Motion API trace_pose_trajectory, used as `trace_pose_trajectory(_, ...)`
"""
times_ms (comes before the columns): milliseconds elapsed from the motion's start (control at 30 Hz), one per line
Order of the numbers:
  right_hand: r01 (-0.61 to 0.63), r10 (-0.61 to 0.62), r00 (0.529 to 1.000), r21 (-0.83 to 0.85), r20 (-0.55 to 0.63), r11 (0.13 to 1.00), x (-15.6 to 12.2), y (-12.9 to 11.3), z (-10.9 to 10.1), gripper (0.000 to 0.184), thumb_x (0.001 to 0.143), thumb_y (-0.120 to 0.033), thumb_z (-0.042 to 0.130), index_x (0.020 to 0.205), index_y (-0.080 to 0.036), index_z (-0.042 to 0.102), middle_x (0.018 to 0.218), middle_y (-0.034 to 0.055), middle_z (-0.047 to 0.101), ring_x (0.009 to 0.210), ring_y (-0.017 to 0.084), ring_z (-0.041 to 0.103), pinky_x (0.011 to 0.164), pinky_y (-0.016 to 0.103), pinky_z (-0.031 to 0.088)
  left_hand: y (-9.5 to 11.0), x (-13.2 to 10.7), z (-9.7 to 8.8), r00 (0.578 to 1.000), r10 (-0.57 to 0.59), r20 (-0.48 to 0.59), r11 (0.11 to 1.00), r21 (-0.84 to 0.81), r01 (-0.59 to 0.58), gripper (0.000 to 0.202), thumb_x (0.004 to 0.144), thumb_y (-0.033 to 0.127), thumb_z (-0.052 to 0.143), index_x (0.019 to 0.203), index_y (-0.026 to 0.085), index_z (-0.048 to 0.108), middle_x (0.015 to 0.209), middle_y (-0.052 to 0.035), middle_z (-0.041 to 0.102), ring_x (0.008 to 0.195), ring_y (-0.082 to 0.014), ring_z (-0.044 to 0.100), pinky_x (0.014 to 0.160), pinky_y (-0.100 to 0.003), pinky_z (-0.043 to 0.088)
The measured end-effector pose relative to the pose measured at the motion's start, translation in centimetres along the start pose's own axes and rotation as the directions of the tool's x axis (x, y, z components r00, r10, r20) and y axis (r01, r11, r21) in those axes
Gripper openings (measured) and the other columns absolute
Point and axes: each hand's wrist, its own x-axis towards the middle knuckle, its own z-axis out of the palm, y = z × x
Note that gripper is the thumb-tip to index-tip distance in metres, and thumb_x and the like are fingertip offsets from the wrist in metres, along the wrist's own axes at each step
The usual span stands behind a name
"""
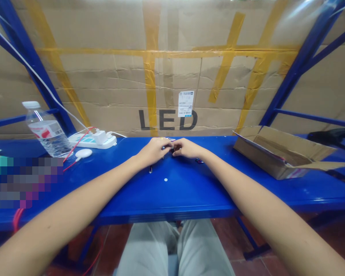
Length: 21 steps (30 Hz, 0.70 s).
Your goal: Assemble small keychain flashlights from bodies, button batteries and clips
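Over the back middle of the blue table (184, 195), my left hand (154, 150) and my right hand (188, 148) meet with their fingertips close together. Both are closed, thumbs and fingers curled in a pinch. Between the fingertips shows a small dark, shiny piece (172, 148), too small and too covered to name. Under my left wrist a short metal piece (150, 169) sticks out on the tabletop. Beside my right wrist lies another small shiny item (199, 161), partly hidden by the arm. More shiny bits (169, 139) show just behind the hands.
An open cardboard box (264, 155) stands on the right, with a black object (333, 136) behind it. On the left are a tilted water bottle (47, 130), a power strip (93, 140) with cables, and a white puck (83, 153). A large taped carton (115, 84) backs the table.
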Motion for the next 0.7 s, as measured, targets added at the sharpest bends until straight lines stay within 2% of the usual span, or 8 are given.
trace_pose_trajectory(333,-0.03,0.032,0.999,0.048,-0.042,0.998,0.0,-0.1,-0.1,0.015,0.061,-0.021,0.071,0.073,-0.016,0.063,0.069,-0.0034,0.059,0.07,0.015,0.053,0.069,0.027,0.039,0.1,-0.3,-0.2,0.989,0.117,0.091,0.993,-0.015,-0.117,0.017,0.089,0.013,0.059,0.092,0.02,0.074,0.098,-0.0043,0.075,0.092,-0.0184,0.069,0.086,-0.03,0.051)
trace_pose_trajectory(567,-0.037,0.039,0.999,0.052,-0.035,0.998,-0.3,-0.2,-0.2,0.016,0.06,-0.018,0.071,0.076,-0.016,0.068,0.075,-0.0008,0.066,0.076,0.017,0.058,0.073,0.027,0.042,-0.6,-0.4,-0.5,0.997,0.027,0.078,0.996,0.084,-0.034,0.018,0.09,0.014,0.056,0.093,0.02,0.073,0.091,-0.0049,0.075,0.085,-0.0189,0.068,0.079,-0.03,0.05)
trace_pose_trajectory(700,-0.024,0.025,0.999,0.038,-0.034,0.999,-0.3,-0.2,-0.3,0.015,0.061,-0.018,0.07,0.075,-0.017,0.068,0.076,-0.0006,0.067,0.077,0.017,0.058,0.074,0.027,0.043,-0.9,-0.6,-0.6,0.994,0.071,0.085,0.995,0.069,-0.077,0.019,0.093,0.017,0.055,0.099,0.02,0.073,0.097,-0.0053,0.075,0.09,-0.0196,0.068,0.084,-0.031,0.05)
